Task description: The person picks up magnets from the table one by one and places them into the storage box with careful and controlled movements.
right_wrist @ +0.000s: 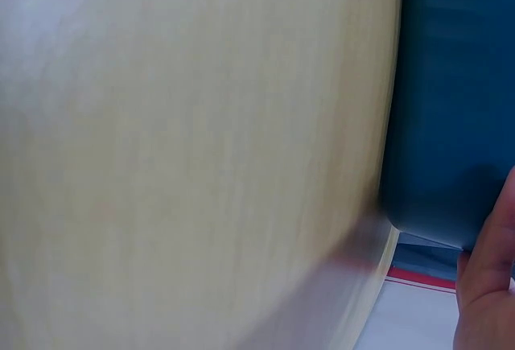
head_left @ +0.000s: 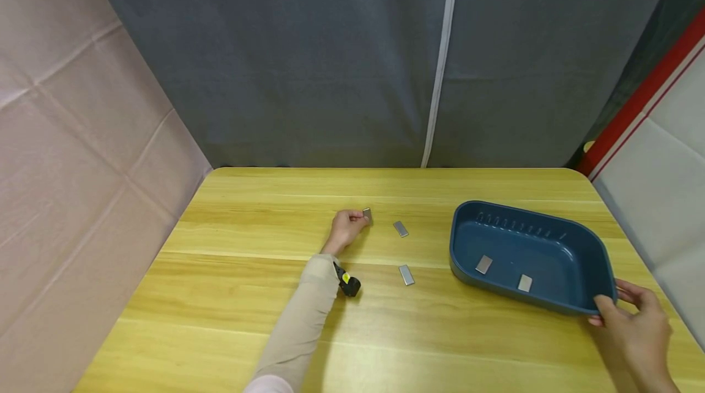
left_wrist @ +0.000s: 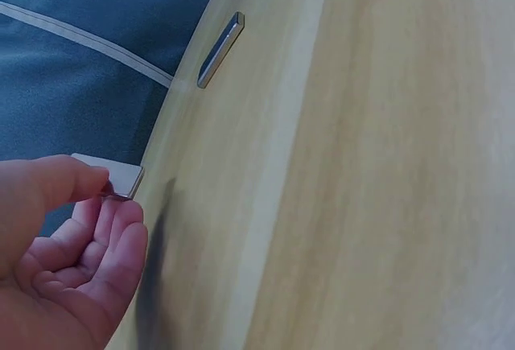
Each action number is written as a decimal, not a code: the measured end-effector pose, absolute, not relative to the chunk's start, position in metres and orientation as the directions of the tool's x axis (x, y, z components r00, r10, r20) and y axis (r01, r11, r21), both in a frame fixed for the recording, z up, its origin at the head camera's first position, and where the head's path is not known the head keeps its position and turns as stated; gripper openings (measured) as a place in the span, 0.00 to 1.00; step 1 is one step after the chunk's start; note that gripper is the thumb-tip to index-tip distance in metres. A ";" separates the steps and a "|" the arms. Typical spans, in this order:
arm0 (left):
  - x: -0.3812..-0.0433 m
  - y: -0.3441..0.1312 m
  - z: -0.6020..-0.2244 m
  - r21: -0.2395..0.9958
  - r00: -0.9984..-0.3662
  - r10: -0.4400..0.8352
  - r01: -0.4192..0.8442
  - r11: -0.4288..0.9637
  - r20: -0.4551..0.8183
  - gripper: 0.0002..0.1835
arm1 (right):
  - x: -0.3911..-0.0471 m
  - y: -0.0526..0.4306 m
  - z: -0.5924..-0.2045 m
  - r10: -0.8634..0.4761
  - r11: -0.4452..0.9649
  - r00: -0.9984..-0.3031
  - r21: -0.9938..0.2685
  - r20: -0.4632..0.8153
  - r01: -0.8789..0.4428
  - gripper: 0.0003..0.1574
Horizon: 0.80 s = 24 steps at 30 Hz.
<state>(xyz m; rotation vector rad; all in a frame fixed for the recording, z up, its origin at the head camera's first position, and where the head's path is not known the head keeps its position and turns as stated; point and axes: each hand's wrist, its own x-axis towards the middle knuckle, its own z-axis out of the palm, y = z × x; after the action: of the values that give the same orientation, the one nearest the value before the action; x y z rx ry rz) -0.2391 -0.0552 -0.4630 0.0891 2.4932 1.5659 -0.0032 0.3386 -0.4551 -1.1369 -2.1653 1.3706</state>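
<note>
Between thumb and fingers, my left hand (head_left: 347, 228) pinches a small flat silver metal block (head_left: 367, 215). In the left wrist view that block (left_wrist: 121, 176) is held up above the wooden table. My right hand (head_left: 639, 322) grips the near right corner of a blue plastic basin (head_left: 534, 295), thumb over the rim and fingers outside. Inside the basin lie two similar blocks, one on the left (head_left: 484, 264) and one nearer the middle (head_left: 525, 283). On the table to the right of my left hand lie two more, a farther block (head_left: 400, 229) and a nearer block (head_left: 406, 275).
The light wooden table (head_left: 220, 295) spans the lower view. A grey curtain (head_left: 319, 62) hangs behind its far edge. Pale cloth (head_left: 82, 154) stands on the left, and a white panel with a red border (head_left: 672, 154) stands on the right. A black wrist camera (head_left: 349, 283) sits on my left wrist.
</note>
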 end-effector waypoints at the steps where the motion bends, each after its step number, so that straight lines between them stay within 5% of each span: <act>1: -0.239 -0.055 -0.463 0.899 -0.980 0.153 -0.052 0.435 -0.131 0.11 | -0.003 0.338 -0.455 0.772 0.216 -0.623 -0.868 -0.129 0.448 0.20; 24: -0.227 -0.038 -0.439 0.934 -0.961 0.261 0.009 0.358 -0.091 0.12 | -0.002 0.337 -0.453 0.771 0.206 -0.622 -0.869 -0.138 0.449 0.20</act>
<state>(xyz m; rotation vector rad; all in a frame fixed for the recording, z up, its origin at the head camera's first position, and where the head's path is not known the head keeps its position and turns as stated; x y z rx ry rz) -0.2268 -0.0380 -0.4394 0.2428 2.3964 1.6448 -0.0024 0.3373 -0.4533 -1.1447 -2.1603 1.3810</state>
